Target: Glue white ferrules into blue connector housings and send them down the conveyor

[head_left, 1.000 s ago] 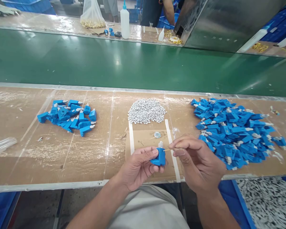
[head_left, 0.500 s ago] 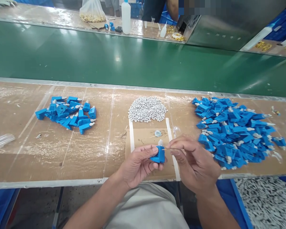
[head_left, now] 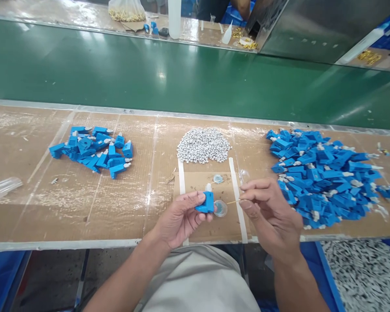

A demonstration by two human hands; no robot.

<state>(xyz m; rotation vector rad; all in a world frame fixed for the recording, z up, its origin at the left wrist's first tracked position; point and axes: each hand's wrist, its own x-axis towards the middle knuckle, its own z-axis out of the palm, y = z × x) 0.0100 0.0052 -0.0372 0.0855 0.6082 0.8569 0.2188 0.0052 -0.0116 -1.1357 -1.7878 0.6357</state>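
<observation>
Between the thumb and fingers of my left hand (head_left: 183, 216) is a blue plastic part (head_left: 205, 202) with a whitish tip pointing up. My right hand (head_left: 271, 214) pinches a thin wooden stick (head_left: 233, 201), its free end pointing left, apart from the blue part. Just below that end lies a small clear round dish (head_left: 220, 209) with a bluish look. Farther back sits a second small dish (head_left: 217, 178) with a thin stick by it. Beyond them is a heap of small grey-white pieces (head_left: 203, 146).
A large pile of blue parts (head_left: 325, 177) lies to the right, a smaller pile (head_left: 92, 149) to the left. Behind the table runs a green belt (head_left: 117, 71). Bottles (head_left: 174, 19) stand on its far side, near a person. A blue bin (head_left: 328, 275) is at lower right.
The stick has moved right, away from the blue part, with my right hand. My left hand has shifted a little left with the part, uncovering the nearer dish.
</observation>
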